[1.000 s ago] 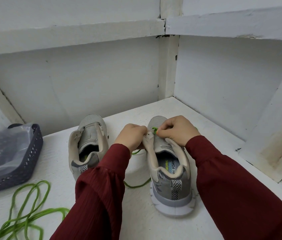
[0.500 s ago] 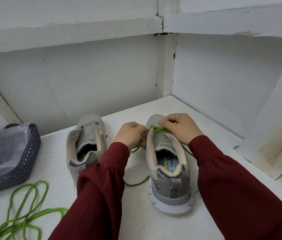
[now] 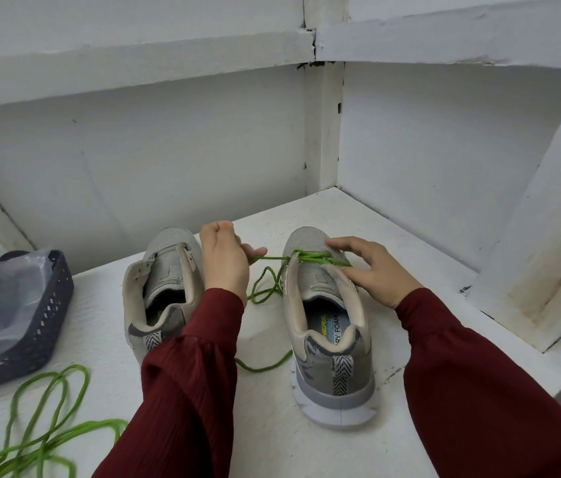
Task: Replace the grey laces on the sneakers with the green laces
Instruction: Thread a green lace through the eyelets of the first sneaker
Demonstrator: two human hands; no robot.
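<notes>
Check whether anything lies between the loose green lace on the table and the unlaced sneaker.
Nothing visible does. Only bare table separates the loose green lace from the unlaced sneaker; the basket sits off to the left.

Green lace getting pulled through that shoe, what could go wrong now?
The left hand pulls the green lace sideways, so it might drag too far and leave the ends uneven. Its slack beside the sneaker could tangle. If the right hand pressing on top eases off, that sneaker might slide.
</notes>
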